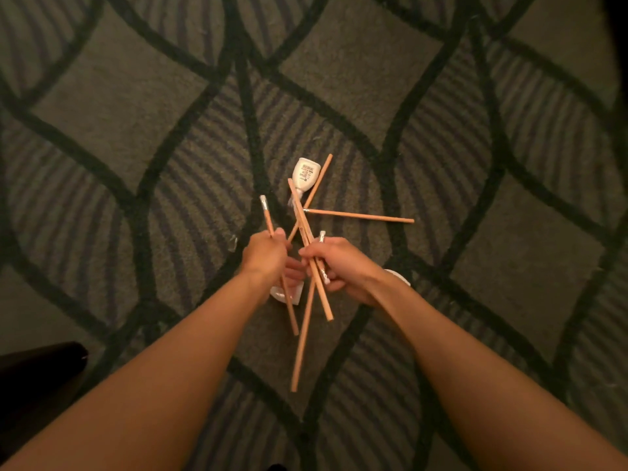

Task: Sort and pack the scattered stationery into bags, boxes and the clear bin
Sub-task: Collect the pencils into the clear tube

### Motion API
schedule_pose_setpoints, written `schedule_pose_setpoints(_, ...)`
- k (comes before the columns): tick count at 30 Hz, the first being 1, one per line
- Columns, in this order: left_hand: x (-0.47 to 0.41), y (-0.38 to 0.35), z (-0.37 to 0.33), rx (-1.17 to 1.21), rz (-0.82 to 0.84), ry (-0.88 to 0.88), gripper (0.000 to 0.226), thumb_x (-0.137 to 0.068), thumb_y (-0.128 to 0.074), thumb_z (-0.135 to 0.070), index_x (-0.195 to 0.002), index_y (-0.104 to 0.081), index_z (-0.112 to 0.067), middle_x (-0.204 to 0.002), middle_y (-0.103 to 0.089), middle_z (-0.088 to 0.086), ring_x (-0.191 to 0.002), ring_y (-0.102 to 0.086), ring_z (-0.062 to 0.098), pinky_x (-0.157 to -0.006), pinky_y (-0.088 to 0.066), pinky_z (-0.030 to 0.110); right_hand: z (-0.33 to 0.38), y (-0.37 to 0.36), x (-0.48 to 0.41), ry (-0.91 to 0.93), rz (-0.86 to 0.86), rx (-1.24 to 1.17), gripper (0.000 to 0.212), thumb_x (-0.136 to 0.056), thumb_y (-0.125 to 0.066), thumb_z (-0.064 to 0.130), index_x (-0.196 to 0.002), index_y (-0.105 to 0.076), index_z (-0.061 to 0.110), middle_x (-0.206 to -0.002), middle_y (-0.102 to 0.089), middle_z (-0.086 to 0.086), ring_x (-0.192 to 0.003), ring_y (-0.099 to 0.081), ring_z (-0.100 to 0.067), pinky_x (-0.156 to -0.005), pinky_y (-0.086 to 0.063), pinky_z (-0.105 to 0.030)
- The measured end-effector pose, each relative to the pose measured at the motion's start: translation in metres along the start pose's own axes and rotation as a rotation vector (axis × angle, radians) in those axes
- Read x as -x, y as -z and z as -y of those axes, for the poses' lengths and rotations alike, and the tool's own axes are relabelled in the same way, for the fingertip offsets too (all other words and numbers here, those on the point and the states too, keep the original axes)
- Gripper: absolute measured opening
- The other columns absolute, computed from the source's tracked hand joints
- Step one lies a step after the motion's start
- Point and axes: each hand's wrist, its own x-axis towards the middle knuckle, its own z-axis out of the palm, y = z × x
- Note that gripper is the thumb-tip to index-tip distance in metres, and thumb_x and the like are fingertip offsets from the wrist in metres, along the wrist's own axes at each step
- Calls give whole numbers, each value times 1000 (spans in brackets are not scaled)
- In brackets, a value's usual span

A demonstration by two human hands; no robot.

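Observation:
My left hand (pixel 266 254) grips one orange pencil (pixel 267 215) whose silver-capped end points up and away. My right hand (pixel 334 263) grips a loose bunch of orange pencils (pixel 311 311) that cross each other and stick out toward me. On the carpet just beyond lie two more pencils, one pencil (pixel 360 216) pointing right and another pencil (pixel 317 180) slanting up beside a white glue bottle (pixel 305 173). Two white objects, one (pixel 295 295) under the left hand and one (pixel 399 276) beside the right wrist, are mostly hidden.
The floor is a patterned green carpet (pixel 136 107) with dark wavy bands. A dark object (pixel 37 372) sits at the lower left edge. A small clear scrap (pixel 233 243) lies left of my left hand.

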Motion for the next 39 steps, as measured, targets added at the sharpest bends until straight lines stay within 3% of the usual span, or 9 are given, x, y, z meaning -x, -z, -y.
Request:
schedule_pose_setpoints(6, 9, 2, -2, 3, 222, 81, 48, -101, -24, -39, -82, -53, -6, -51, -56, 8, -35, -54, 17, -40, -52, 27, 4, -3, -6, 99, -11, -332, 22, -94, -48, 12, -73, -54, 8, -46, -50, 3, -34, -42, -2, -34, -30, -11)
schedule_pose_setpoints(11, 4, 2, -1, -93, 211, 19, 56, -91, -33, -59, -57, -39, -15, -30, -28, -9, -21, -24, 4, -31, -20, 7, 12, -4, -19, 141, -120, -534, 16, -94, -48, 9, -78, -51, 12, -66, -44, -4, -52, -38, -6, -36, -22, -12)
schedule_pose_setpoints(14, 5, 6, 7, -149, 178, 34, 59, -82, -36, -71, -52, -38, -20, -36, -28, -10, -24, -27, 4, -32, -22, 9, 14, 0, -21, 166, -177, -472, 25, -96, -46, 18, -72, -54, 15, -66, -50, 0, -60, -45, -8, -57, -31, -22)
schedule_pose_setpoints(17, 4, 11, 14, -155, 86, -87, 49, -73, -55, -67, -57, -56, -21, -56, -31, -20, -47, -56, 11, -51, -45, 22, 23, 0, -20, 214, -291, -468, 28, -95, -46, 13, -68, -54, 14, -60, -53, 3, -58, -47, -7, -59, -38, -19)
schedule_pose_setpoints(19, 2, 15, 14, -123, -29, -197, 48, -72, -66, -56, -45, -44, -23, -39, -32, -16, -42, -44, 8, -50, -36, 24, 31, 8, -22, 286, -457, -569, 26, -93, -44, 2, -70, -51, 12, -62, -50, 0, -57, -46, -6, -56, -41, -14)
schedule_pose_setpoints(23, -6, 20, 3, -311, -265, -340, 46, -91, -52, -33, -50, -54, -14, -48, -54, 0, -55, -54, 15, -50, -35, 25, 25, 35, -24, 349, -739, 306, 17, -93, -43, 7, -86, -58, 3, -83, -60, -15, -72, -55, -24, -67, -46, -34)
schedule_pose_setpoints(27, -15, 9, -10, -241, -342, -241, 40, -96, -41, -25, -94, -65, 6, -98, -65, 26, -95, -59, 39, -80, -45, 39, 8, 43, -26, 319, -581, 992, 21, -89, -52, 12, -110, -54, 7, -117, -47, -16, -100, -54, -34, -87, -44, -41)
schedule_pose_setpoints(33, -16, -3, -11, 43, -218, -153, 35, -97, -43, -22, -68, -57, -7, -57, -49, 5, -46, -42, 14, -44, -32, 24, 6, 40, -31, 275, -543, 1140, 26, -92, -49, 11, -118, -46, 8, -120, -48, -14, -103, -55, -30, -80, -46, -37)
schedule_pose_setpoints(39, -14, -6, -4, 90, -221, -162, 25, -93, -51, -26, -79, -62, -7, -60, -51, 0, -50, -44, 10, -57, -40, 24, 10, 39, -29, 299, -478, 1249, 24, -94, -46, 16, -115, -49, 5, -120, -43, -15, -97, -56, -34, -79, -46, -40)
